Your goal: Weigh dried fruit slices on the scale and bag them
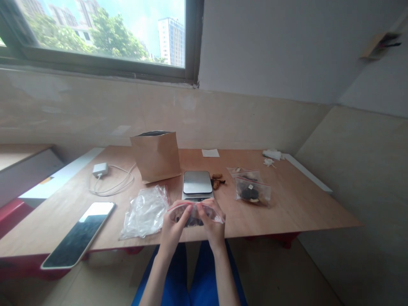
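Both hands hold one small clear zip bag (216, 212) with a red seal strip, dark pieces inside it, just above the near table edge. My left hand (174, 227) pinches the strip's left part and my right hand (213, 227) pinches its middle. Right behind the bag sits a small digital scale (197, 183) with a bare steel platform. A few brown dried pieces (217, 180) lie at the scale's right side.
A pile of empty clear bags (145, 212) lies left of my hands, an upright brown paper bag (156, 156) behind it. Two filled zip bags (252, 191) lie to the right. A phone (79, 239), a charger with cable (100, 170) and paper scraps (210, 153) rest on the wooden table (302, 204).
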Motion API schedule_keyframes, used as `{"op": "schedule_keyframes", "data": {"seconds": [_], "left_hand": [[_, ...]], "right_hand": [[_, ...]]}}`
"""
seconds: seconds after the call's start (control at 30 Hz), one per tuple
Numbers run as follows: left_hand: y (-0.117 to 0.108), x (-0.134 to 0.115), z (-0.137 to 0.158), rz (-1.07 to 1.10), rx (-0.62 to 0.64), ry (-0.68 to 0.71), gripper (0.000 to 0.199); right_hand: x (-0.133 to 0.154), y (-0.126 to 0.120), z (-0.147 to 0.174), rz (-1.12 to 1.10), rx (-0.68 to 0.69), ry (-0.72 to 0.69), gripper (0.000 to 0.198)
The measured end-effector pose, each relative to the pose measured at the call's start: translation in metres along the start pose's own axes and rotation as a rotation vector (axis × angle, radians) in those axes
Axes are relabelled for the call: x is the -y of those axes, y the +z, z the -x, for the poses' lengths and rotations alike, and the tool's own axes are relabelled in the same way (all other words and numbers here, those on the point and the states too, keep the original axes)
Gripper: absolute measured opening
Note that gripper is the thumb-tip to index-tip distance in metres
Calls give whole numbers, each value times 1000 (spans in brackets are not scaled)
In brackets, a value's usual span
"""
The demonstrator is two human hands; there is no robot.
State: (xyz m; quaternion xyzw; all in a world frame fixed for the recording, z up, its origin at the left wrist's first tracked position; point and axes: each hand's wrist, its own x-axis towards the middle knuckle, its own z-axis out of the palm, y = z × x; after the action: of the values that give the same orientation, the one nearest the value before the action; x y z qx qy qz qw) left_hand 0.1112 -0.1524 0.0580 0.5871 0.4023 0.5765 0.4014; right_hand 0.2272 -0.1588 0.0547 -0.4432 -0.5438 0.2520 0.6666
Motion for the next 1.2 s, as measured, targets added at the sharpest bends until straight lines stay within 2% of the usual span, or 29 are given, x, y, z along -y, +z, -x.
{"op": "schedule_keyframes", "data": {"seconds": [0.2,0.4,0.63,0.8,0.9,1.0,1.1,1.2], "left_hand": [[2,-1,-2,-10,-40,-10,20],[0,-2,-2,-29,-98,13,18],[0,5,1,-147,-146,88,16],[3,6,4,-163,-151,95,15],[2,5,5,-111,-154,43,16],[-1,2,6,-19,-156,-54,20],[-2,-2,4,106,-175,-153,24],[-2,-4,3,191,-213,-195,26]], "right_hand": [[6,7,1,34,-64,-20,15],[1,6,0,43,38,-54,8],[4,4,0,2,34,-23,9],[8,4,2,-25,-10,28,16],[7,3,5,-29,-15,26,14],[5,4,8,-43,-15,52,20],[4,9,13,-87,-36,135,30],[3,12,15,-131,-55,219,35]]}}
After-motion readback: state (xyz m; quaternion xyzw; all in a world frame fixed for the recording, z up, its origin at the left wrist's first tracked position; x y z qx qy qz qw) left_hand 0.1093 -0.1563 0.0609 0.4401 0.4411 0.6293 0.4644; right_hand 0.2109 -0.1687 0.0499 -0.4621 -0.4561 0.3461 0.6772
